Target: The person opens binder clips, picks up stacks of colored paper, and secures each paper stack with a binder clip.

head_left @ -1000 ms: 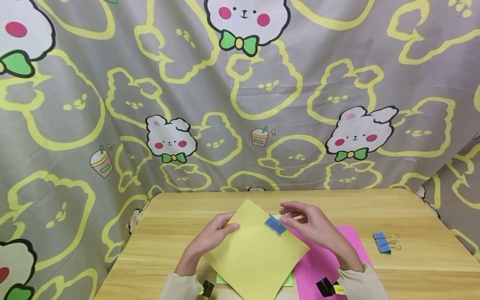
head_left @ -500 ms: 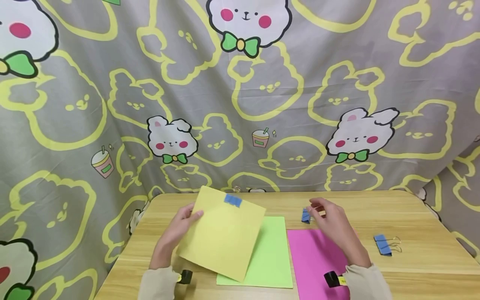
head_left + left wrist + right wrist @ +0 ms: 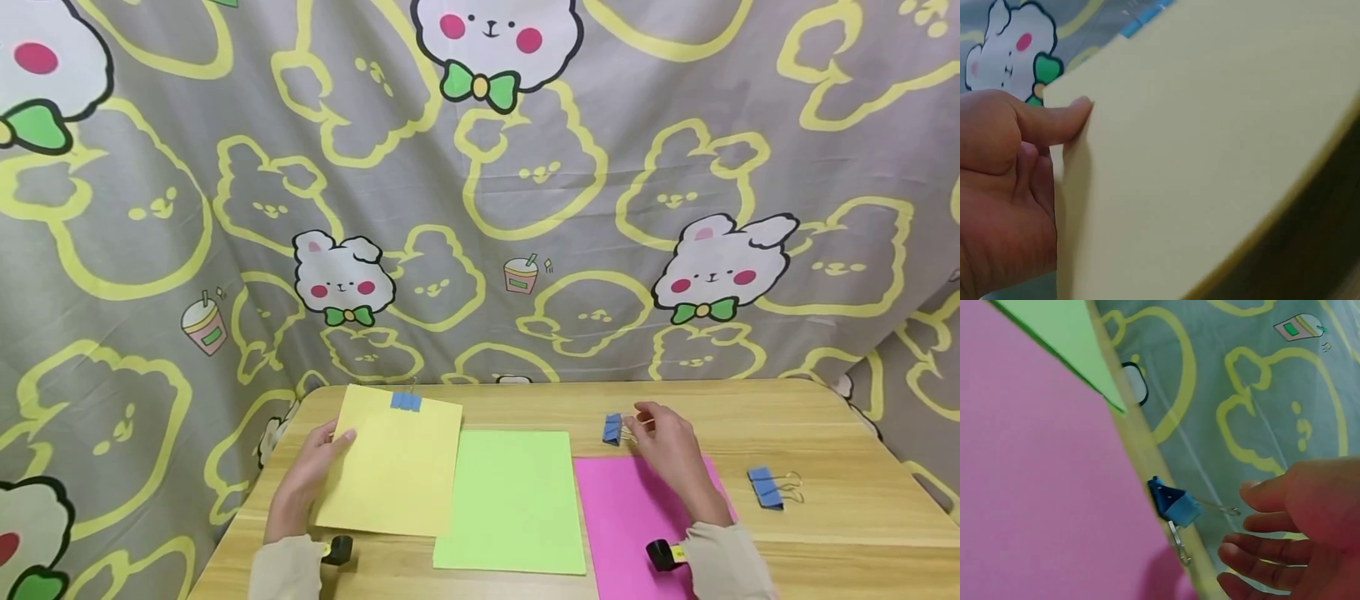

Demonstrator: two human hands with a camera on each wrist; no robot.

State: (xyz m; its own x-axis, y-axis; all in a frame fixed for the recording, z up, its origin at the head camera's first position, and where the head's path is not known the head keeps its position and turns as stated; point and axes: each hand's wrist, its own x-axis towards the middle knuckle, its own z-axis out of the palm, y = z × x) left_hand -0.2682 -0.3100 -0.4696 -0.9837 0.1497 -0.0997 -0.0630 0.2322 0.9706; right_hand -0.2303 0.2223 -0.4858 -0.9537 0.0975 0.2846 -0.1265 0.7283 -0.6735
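My left hand (image 3: 309, 467) pinches the left edge of a yellow paper stack (image 3: 397, 475), thumb on top. A blue binder clip (image 3: 406, 402) sits on the stack's top edge. In the left wrist view the thumb (image 3: 1063, 122) lies flat against the yellow paper (image 3: 1210, 137). My right hand (image 3: 667, 446) is beside a second blue binder clip (image 3: 612, 429) on the table, close to its wire handles. The right wrist view has this clip (image 3: 1175, 503) just apart from the loosely bent fingers of the right hand (image 3: 1297, 531).
Green paper (image 3: 517, 500) lies mid-table, its left side partly under the yellow stack. Pink paper (image 3: 630, 517) lies to its right, below my right forearm. A third blue binder clip (image 3: 767, 489) rests at the far right of the wooden table (image 3: 847, 533). A patterned curtain (image 3: 480, 317) hangs behind.
The yellow stack has moved left and turned straighter in my left hand, baring the green paper. My right hand has left the stack's clip and moved right to the second clip.
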